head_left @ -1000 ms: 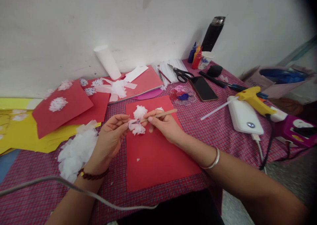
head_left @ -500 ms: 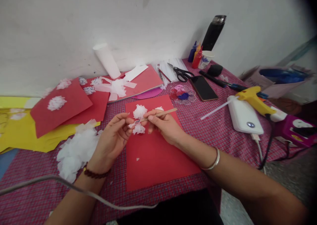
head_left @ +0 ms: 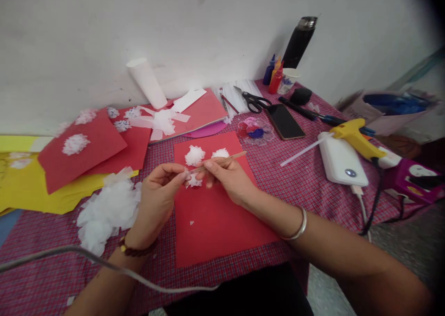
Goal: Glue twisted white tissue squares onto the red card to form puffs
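Note:
My right hand grips a thin wooden stick, whose back end sticks out to the right past my fingers. At its other end, a small piece of white tissue paper is pinched between the thumb and fingers of my left hand. Both hands are above a red paper sheet. White crumpled tissue puffs are on its upper part, one partly hidden by my fingers. A heap of white tissue pieces lies left of the sheet, beside my left wrist.
Red sheets with puffs lie over yellow paper on the left. Farther back are scissors, a paint palette and a phone. To the right, a yellow glue gun rests on a white power bank. A cable crosses in front.
My left thumb and fingers have closed around the tissue at the stick's end. The stick is turned slightly and the tissue shows less. The whole view has shifted a little.

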Available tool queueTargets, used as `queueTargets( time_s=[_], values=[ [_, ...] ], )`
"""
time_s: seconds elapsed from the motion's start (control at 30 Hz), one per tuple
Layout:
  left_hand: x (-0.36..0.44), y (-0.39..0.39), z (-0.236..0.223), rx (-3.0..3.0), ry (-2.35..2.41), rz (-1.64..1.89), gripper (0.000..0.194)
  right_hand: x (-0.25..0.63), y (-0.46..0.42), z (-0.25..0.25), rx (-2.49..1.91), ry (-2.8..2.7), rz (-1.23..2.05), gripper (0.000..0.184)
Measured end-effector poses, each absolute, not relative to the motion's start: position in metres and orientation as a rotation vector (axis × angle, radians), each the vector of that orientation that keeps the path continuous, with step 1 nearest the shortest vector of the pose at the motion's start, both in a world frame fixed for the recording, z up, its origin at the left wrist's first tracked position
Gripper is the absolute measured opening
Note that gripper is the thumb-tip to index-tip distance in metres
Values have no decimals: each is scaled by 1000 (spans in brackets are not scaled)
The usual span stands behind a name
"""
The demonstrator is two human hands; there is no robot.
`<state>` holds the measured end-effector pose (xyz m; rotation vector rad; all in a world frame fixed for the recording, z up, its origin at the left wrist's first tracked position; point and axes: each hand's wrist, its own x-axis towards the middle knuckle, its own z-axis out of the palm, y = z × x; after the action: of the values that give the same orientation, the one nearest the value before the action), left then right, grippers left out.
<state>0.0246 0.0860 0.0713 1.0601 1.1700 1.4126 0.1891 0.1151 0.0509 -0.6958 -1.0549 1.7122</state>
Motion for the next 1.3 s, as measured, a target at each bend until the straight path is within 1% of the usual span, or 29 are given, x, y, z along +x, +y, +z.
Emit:
queueTargets(
  time_s=[0.1,0.23,0.3,0.4,0.47,0.5,0.57,0.63,0.73,0.83,0.9,0.97,1.07,1.3],
  values=[
    [27,80,74,1398,1271,1386,7,188,113,53,-759,-1062,1697,27],
    [28,76,81,1722,1384,1306,7,189,111,54,-749,-944,1816,21],
    [27,78,84,1677,1366,1305,6,191,112,54,-651,-888,1904,19],
    [24,83,84,1400,1294,1324,6,193,115,55,-511,-926,1980,18],
    [23,86,83,1217,1235,1313,10,193,117,56,-511,-1052,1930,18],
    [22,87,82,1168,1212,1303,11,193,118,57,-542,-1114,1872,14],
    [22,86,82,1198,1183,1253,9,192,118,58,-629,-1160,1761,11],
    [22,85,82,1351,1189,1186,6,191,120,57,-701,-1067,1757,15],
    [18,86,82,1685,1251,1102,13,194,126,53,-764,-836,1924,19],
    [10,92,75,2034,1321,955,12,201,136,51,-844,-782,2010,22],
    [8,96,68,2195,1340,808,9,206,141,51,-923,-905,1953,23],
    [8,99,61,2304,1364,693,8,210,144,50,-1002,-1072,1821,23],
    [14,101,55,2397,1446,596,8,210,145,49,-1062,-1221,1654,21],
    [19,108,50,2292,1560,547,7,208,144,48,-1094,-1278,1608,20]
  ],
)
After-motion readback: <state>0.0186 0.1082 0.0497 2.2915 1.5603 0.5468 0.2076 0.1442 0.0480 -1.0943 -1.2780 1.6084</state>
